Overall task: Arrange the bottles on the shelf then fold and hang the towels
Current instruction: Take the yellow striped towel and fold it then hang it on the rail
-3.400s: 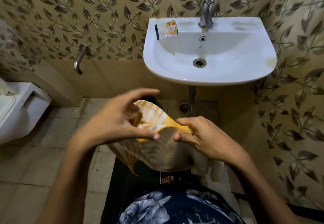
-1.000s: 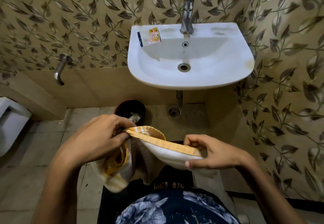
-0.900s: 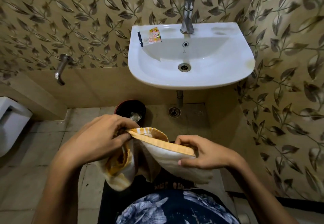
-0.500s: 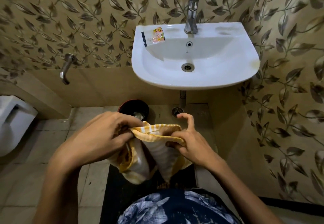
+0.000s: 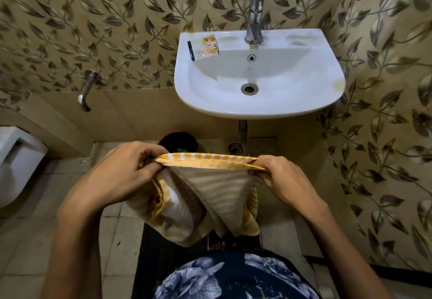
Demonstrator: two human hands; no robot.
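Yellow-and-white striped towel (image 5: pixel 210 188) hangs at six o'clock below the washbasin (image 5: pixel 259 102); my left hand (image 5: pixel 117 177) and right hand (image 5: pixel 284 179) each pinch an end of its taut top hem. Its lower folds sag unevenly (a slipped corner would undo the fold, I think). Tiled floor (image 5: pixel 28 235), leaf-patterned wall (image 5: pixel 93 29), dark bin (image 5: pixel 177 140) at twelve.

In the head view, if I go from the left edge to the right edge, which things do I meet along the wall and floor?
White toilet → curved chrome wall spout → dark round bin on the floor → small colourful sachet on the basin rim → chrome basin tap.
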